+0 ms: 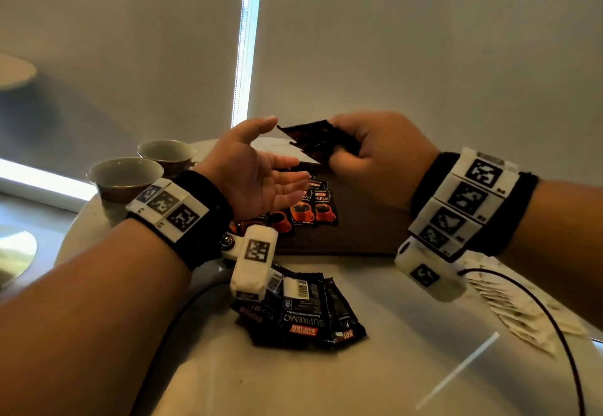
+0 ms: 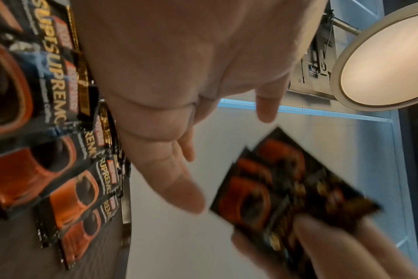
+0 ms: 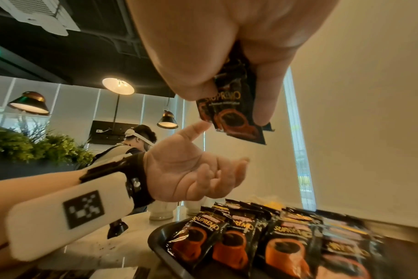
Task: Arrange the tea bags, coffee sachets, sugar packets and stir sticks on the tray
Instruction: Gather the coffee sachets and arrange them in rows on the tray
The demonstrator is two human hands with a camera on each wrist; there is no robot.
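From overhead, the right hand (image 1: 365,151) pinches a few coffee sachets (image 1: 313,141) by one short end above the dark tray (image 1: 359,236), the left hand (image 1: 257,170) spread, fingers apart, just beside them. The left wrist view shows the thin, light, probably slick packets fanned beyond its fingertips (image 2: 191,200), best gripped at the sealed edges. From the right wrist, laid sachets (image 3: 239,245) lie below the fingers; bare tray seems to remain beside them.

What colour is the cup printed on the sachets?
Orange, clearest on the tray's sachets in the right wrist view.
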